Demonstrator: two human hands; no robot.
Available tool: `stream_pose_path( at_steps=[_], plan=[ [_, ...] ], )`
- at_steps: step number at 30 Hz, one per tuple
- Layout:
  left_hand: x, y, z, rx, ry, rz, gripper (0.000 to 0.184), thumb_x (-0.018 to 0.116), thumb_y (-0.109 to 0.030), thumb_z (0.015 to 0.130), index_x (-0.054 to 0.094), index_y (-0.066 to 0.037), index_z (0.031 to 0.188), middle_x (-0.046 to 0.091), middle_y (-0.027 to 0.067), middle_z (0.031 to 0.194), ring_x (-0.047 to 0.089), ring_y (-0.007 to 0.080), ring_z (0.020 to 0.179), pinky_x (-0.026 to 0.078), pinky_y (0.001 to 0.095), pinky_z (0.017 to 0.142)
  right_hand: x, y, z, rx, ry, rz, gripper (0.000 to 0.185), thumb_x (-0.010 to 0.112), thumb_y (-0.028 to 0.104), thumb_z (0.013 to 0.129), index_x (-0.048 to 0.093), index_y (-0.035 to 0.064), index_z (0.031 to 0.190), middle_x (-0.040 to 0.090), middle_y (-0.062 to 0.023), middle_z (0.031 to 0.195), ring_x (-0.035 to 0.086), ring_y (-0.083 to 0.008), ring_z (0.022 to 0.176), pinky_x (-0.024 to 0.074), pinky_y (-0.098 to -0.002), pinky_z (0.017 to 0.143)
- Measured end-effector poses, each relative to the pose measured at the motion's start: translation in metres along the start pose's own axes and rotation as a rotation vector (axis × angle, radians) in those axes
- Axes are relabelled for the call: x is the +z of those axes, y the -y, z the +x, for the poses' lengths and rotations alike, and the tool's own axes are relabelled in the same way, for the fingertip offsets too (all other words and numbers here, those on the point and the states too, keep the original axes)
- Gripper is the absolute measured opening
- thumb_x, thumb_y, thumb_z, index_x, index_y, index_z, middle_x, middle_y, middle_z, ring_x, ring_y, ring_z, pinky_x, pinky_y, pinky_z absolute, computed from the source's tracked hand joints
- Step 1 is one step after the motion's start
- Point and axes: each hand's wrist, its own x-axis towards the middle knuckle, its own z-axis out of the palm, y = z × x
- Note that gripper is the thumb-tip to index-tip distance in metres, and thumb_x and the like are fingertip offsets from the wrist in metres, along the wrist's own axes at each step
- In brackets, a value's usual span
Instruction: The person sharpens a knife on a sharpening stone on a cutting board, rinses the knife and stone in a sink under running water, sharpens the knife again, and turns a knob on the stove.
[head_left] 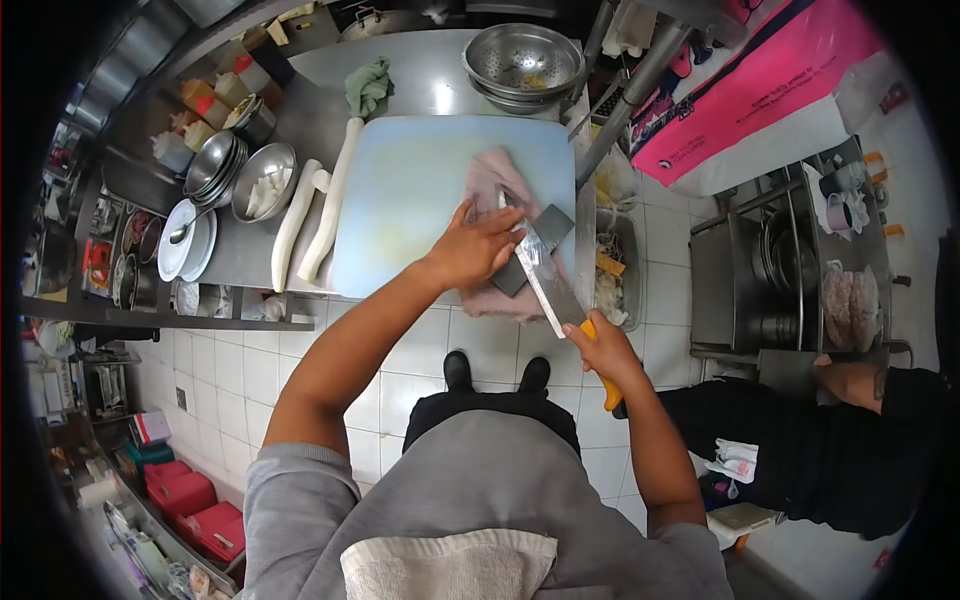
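a grey short-sleeved shirt [490, 470] with hemmed cuffs, black trousers [490, 401], rounded black shoes [457, 371], an off-white towel [450, 570] at the chest.

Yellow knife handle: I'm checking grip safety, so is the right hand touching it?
Touching. The head view shows the right hand closed around the yellow knife handle.

A perforated metal colander [500, 55] is set at the back of the steel counter [430, 75]. A green cloth [369, 88] is bunched by one of the long white vegetables [293, 235]. White pieces [267, 190] are held in a metal bowl [241, 187], and a spoon [178, 236] is rested on white plates [198, 252]. To the right, a large pink bag [760, 95] is seen, and a dark-clothed person [830, 460] is partly shown. Red cases [180, 490] are kept at lower left.
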Motion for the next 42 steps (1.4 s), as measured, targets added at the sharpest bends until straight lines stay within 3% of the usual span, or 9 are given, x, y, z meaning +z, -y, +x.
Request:
stream_pose_path(
  at_steps=[6,10,19,25,31,36,39,41,42],
  plan=[
    [0.003,0.008,-0.005,0.065,-0.029,0.033,0.036,0.048,-0.024,0.093,0.056,-0.013,0.126,0.049,0.0038,0.138,0.043,0.0147,0.13,0.016,0.0574,0.111,0.008,-0.006,-0.012,-0.01,-0.139,-0.244,0.065,0.058,0.063,0.08,0.055,0.0006,0.097,0.064,-0.024,0.079,0.064,-0.042,0.077,0.0487,-0.0473,0.069],
    [0.016,-0.065,-0.067,0.196,-0.164,0.066,0.039,0.063,-0.021,0.081,0.062,-0.012,0.119,0.058,0.0003,0.127,0.05,0.0097,0.123,0.018,0.0603,0.109,0.011,-0.054,-0.093,0.221,0.078,-0.355,0.07,0.067,0.066,0.071,0.057,0.0014,0.097,0.065,-0.0248,0.083,0.064,-0.0427,0.084,0.05,-0.0475,0.075],
    [0.009,0.023,-0.005,0.09,-0.196,0.083,0.04,0.055,-0.024,0.085,0.057,-0.007,0.121,0.058,0.0064,0.124,0.057,0.0174,0.113,0.026,0.0625,0.103,0.004,0.007,-0.01,0.05,-0.052,-0.243,0.062,0.065,0.061,0.076,0.057,0.0023,0.095,0.063,-0.024,0.079,0.063,-0.043,0.079,0.0488,-0.0488,0.067],
    [0.007,-0.089,-0.072,0.092,-0.083,-0.036,0.034,0.063,-0.02,0.08,0.065,-0.012,0.113,0.06,-0.0006,0.126,0.052,0.0084,0.12,0.016,0.0611,0.11,0.007,-0.038,-0.116,0.262,0.13,-0.18,0.069,0.065,0.066,0.072,0.059,0.0003,0.091,0.065,-0.0236,0.074,0.066,-0.0412,0.073,0.0517,-0.045,0.068],
    [0.009,0.024,0.002,-0.022,-0.118,0.053,0.037,0.057,-0.018,0.085,0.057,-0.012,0.121,0.056,0.0037,0.129,0.052,0.018,0.121,0.026,0.0611,0.105,-0.005,0.026,0.007,0.018,-0.063,-0.209,0.066,0.064,0.064,0.076,0.058,-0.0002,0.09,0.062,-0.0189,0.066,0.063,-0.0345,0.062,0.0496,-0.0437,0.063],
    [0.021,-0.034,-0.041,0.073,-0.172,-0.102,0.041,0.059,-0.017,0.08,0.058,-0.006,0.119,0.061,0.0053,0.12,0.059,0.0181,0.109,0.026,0.0628,0.103,0.01,-0.029,-0.06,0.174,0.025,-0.316,0.066,0.064,0.064,0.075,0.057,-0.0005,0.088,0.064,-0.0221,0.074,0.066,-0.0369,0.073,0.0501,-0.045,0.066],
    [0.003,-0.098,-0.076,0.106,-0.094,-0.051,0.036,0.063,-0.021,0.08,0.064,-0.006,0.113,0.06,0.0023,0.124,0.054,0.0137,0.117,0.024,0.0644,0.104,-0.001,-0.028,-0.118,0.318,0.195,-0.191,0.073,0.066,0.067,0.071,0.059,-0.0017,0.092,0.065,-0.0246,0.077,0.066,-0.0398,0.075,0.0507,-0.0469,0.069],
    [0.011,-0.075,-0.063,0.032,-0.141,-0.091,0.036,0.061,-0.021,0.082,0.063,-0.006,0.114,0.06,0.003,0.124,0.056,0.0137,0.115,0.025,0.0629,0.104,0.012,-0.064,-0.09,0.032,-0.037,-0.4,0.071,0.067,0.065,0.071,0.058,-0.0034,0.089,0.063,-0.0227,0.071,0.065,-0.0371,0.067,0.0508,-0.0447,0.062],
    [0.013,-0.052,-0.047,0.029,-0.135,-0.01,0.038,0.06,-0.018,0.082,0.061,-0.007,0.118,0.059,0.0038,0.125,0.055,0.0148,0.117,0.026,0.0609,0.104,0.007,-0.045,-0.067,0.098,0.001,-0.324,0.071,0.067,0.065,0.072,0.058,-0.003,0.089,0.063,-0.0216,0.068,0.065,-0.0362,0.065,0.0502,-0.0444,0.06]
  ],
)
